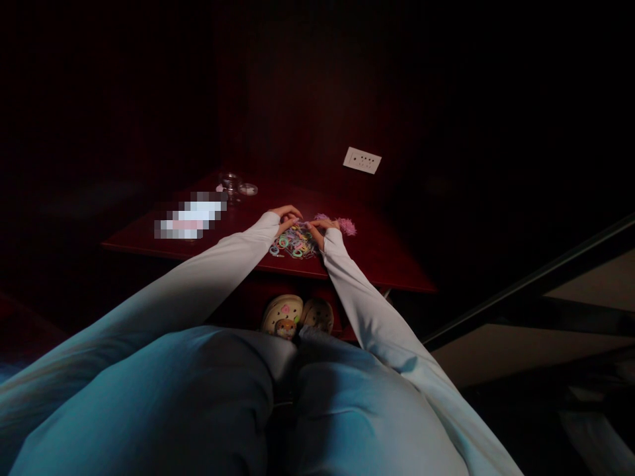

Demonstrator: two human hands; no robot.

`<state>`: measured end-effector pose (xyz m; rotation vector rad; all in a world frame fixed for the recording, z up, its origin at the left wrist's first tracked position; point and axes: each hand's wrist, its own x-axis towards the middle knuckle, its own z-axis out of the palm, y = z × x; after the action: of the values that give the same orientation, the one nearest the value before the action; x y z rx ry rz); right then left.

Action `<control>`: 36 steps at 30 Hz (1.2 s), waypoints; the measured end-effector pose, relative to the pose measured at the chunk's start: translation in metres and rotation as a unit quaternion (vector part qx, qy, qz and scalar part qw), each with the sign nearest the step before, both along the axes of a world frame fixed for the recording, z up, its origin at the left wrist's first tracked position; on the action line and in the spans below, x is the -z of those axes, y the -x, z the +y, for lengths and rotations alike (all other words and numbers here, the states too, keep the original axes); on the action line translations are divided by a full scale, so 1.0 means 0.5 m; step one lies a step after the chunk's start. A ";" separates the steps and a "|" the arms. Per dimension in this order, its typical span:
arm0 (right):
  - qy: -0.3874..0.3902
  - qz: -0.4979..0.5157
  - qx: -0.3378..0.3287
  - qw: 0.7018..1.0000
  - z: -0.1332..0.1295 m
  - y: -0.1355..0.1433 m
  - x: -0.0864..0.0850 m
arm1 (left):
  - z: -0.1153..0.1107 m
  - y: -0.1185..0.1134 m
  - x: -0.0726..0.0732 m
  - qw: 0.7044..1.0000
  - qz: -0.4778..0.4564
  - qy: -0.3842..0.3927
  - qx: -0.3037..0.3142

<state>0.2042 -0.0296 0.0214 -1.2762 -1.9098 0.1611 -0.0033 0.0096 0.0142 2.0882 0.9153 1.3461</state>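
Note:
A heap of small pastel hair ties and clips lies near the front edge of the dark red table. Over its left side is my left hand, fingers bent and drawn toward the thumb. My right hand comes in from the right, its thumb and fingers closed together above the heap. The fingertips of both hands nearly meet; whatever small thing they pinch is too tiny to make out. Right beside my right hand sits a pink fluffy scrunchie-like piece, and a purple fluffy one shows behind that hand.
The red tabletop ends in a straight front edge. At its back left stand a clear jar and a round lid. A bright blurred-out rectangle lies on the left. A socket plate is on the wall; clogs show below.

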 end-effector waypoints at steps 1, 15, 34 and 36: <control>0.001 0.008 0.001 1.000 -0.001 0.000 -0.001 | -0.001 0.001 0.000 1.000 -0.002 -0.001 0.000; 0.048 0.015 0.301 0.952 0.037 -0.093 -0.003 | 0.009 0.001 0.002 1.000 -0.002 -0.019 -0.021; -0.044 0.006 0.163 0.986 0.011 -0.053 -0.017 | -0.009 0.000 -0.009 1.000 -0.014 0.004 -0.017; -0.050 -0.024 0.107 0.993 0.001 -0.026 -0.019 | -0.010 -0.001 -0.009 1.000 -0.016 0.002 -0.019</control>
<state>0.2173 -0.0292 0.0310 -1.4175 -1.7818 -0.0749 -0.0030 0.0047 0.0184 2.0489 0.9472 1.3912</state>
